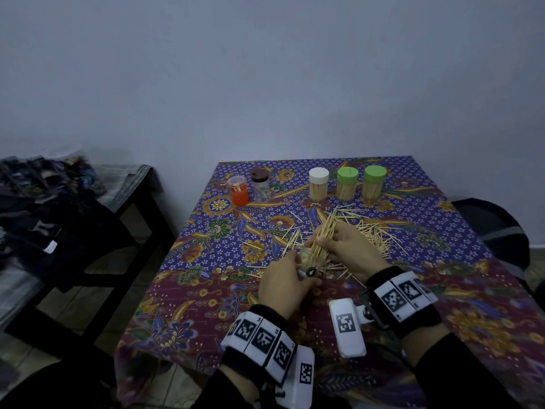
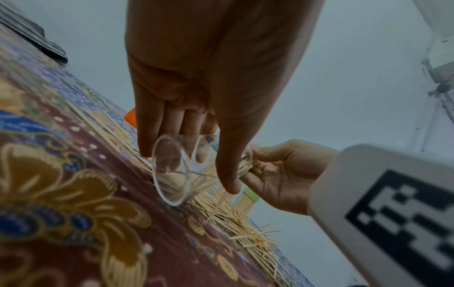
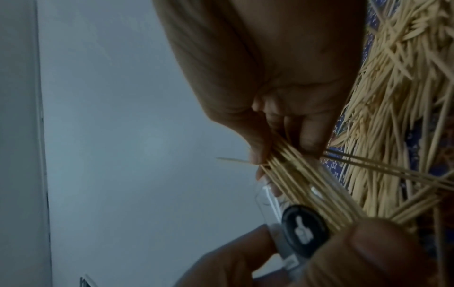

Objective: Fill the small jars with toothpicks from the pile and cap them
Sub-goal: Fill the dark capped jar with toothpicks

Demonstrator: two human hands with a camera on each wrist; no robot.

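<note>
My left hand [image 1: 284,280] grips a small clear jar [image 2: 181,170], tilted on its side over the tablecloth, its base toward the left wrist camera. The jar [image 3: 292,217] carries a round black sticker in the right wrist view. My right hand [image 1: 346,246] pinches a bundle of toothpicks [image 1: 323,236] and holds their lower ends at the jar's mouth. The bundle [image 3: 307,184] fans out between thumb and fingers. The loose toothpick pile [image 1: 371,231] is spread on the cloth behind and right of my hands.
At the table's far edge stand a white-capped jar [image 1: 318,184] and two green-capped jars [image 1: 347,184] [image 1: 374,183], all full of toothpicks. Far left stand an orange jar [image 1: 238,191] and a brown-lidded clear jar [image 1: 260,184]. A dark bench with clothes [image 1: 59,208] lies left of the table.
</note>
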